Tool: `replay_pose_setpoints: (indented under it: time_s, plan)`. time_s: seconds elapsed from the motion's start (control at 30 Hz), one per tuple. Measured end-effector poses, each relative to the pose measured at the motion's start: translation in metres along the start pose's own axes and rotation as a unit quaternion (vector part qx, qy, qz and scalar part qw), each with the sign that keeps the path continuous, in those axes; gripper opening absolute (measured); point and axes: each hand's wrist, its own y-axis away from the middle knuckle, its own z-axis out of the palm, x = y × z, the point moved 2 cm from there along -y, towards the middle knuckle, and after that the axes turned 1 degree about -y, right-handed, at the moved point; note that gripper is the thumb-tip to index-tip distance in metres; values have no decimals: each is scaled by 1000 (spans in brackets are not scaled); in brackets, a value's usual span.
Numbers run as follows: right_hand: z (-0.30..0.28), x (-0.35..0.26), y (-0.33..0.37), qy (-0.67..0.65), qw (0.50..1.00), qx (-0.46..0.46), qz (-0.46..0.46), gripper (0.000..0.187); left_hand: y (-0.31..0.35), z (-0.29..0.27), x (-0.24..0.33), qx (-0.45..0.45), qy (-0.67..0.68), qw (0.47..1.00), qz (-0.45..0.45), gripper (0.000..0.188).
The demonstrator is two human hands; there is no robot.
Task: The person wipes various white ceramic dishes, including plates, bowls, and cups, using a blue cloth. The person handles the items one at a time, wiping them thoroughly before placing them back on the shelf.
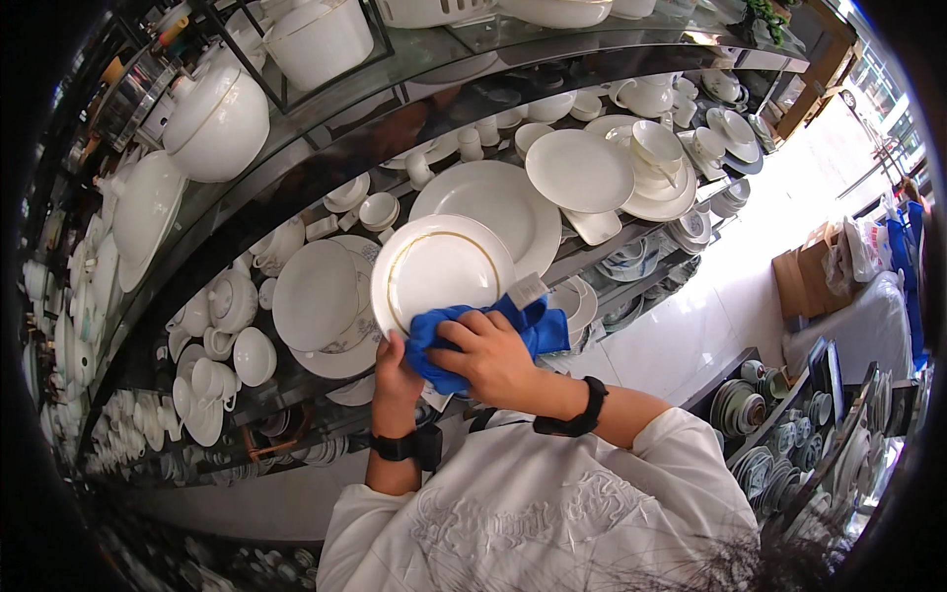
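Note:
A white plate (449, 266) with a thin gold ring is held up in front of the shelf, its face turned up toward me. My left hand (397, 370) grips its lower left rim, with the thumb showing at the edge. My right hand (488, 357) is closed on a blue cloth (533, 324) that has a pale tag, and presses it against the plate's near edge. The cloth covers that part of the plate and hides some of my fingers. Behind the held plate, a large white plate (493, 202) and a plain round plate (580, 171) rest on the shelf.
Crowded shelves hold teapots (234, 299), cups (378, 210), bowls and stacked plates. A lidded white tureen (217, 123) stands on the upper glass shelf, whose dark edge (414, 104) curves overhead. At right are cardboard boxes (804, 276) and a lower rack of dishes (740, 407).

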Motion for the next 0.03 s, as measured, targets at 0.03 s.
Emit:
replay_pose_setpoints:
  time_s: [0.03]
  plan:
    - [-1, 5, 8, 3, 1000, -18, 9, 41, -1, -5, -1, 48, -81, 996, 7, 85]
